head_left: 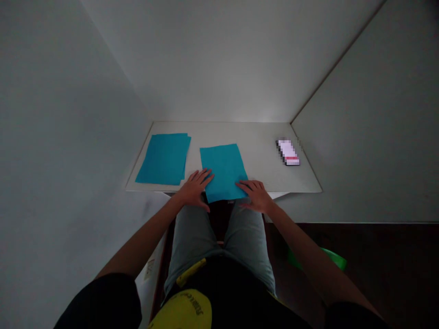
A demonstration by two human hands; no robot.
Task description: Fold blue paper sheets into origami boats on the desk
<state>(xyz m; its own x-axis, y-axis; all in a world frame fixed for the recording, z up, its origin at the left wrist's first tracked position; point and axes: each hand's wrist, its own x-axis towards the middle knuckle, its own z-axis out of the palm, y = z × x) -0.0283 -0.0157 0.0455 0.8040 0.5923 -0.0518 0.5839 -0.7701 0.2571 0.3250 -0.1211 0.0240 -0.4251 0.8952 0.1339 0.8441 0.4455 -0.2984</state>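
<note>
A blue sheet of paper (224,167) lies slightly turned in front of me, its near edge sticking out past the table's front edge. On its left side rest the spread fingers of my left hand (196,188), thumb hanging below the table edge. My right hand (256,195) touches the sheet's lower right corner with fingers stretched out. To the left, a small stack of blue sheets (163,159) lies a little misaligned, with edges of lower sheets showing at its right.
The narrow white table (260,137) meets walls at the back and both sides. A phone (288,152), its screen blurred out, lies at the right. Below on the dark floor, a green object (334,258) is partly hidden by my right arm.
</note>
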